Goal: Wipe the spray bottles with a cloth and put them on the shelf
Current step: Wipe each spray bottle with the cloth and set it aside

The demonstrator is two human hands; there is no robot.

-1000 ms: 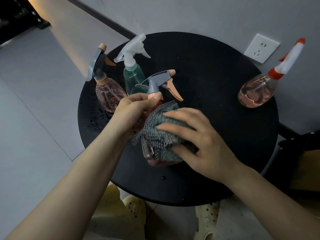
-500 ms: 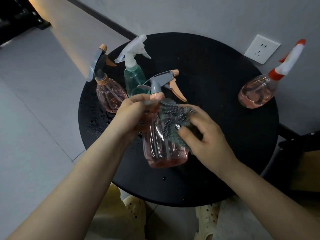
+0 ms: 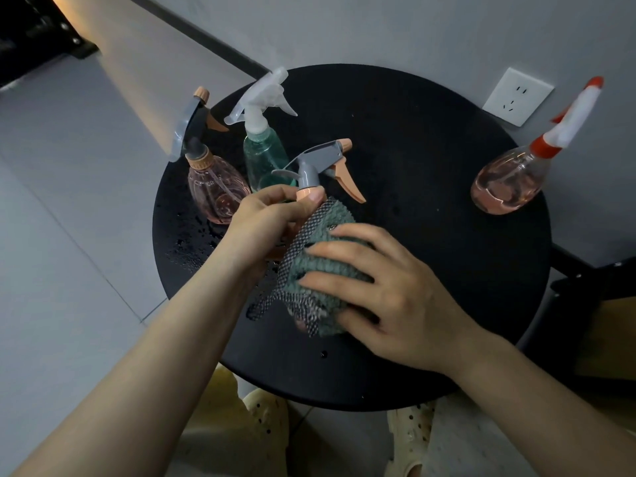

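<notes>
Held item: clear pink plastic spray bottle with grey trigger head and peach nozzle (image 3: pixel 318 166), body almost wholly hidden under the cloth; only head and collar show. It sits between the two hands, over the round black table (image 3: pixel 430 208).

Left hand (image 3: pixel 265 222): fingers curled round the neck just below the collar, thumb tip against it. Right hand (image 3: pixel 389 297): fingers spread and bent over the grey-green knobbly cloth with mesh edge (image 3: pixel 316 270), pressing it onto the bottle's body.

Judgement: light, thin-walled plastic, likely to flex if squeezed; probably slick, since droplets lie on the table beyond the left hand. The neck is the firm hold; avoid the trigger.

Beyond the left hand: pink bottle with clear-grey sprayer (image 3: pixel 215 191) and teal bottle with white sprayer (image 3: pixel 263 149). Well beyond the right hand: round pink bottle with red-and-white sprayer (image 3: pixel 506 187). No shelf in view.
</notes>
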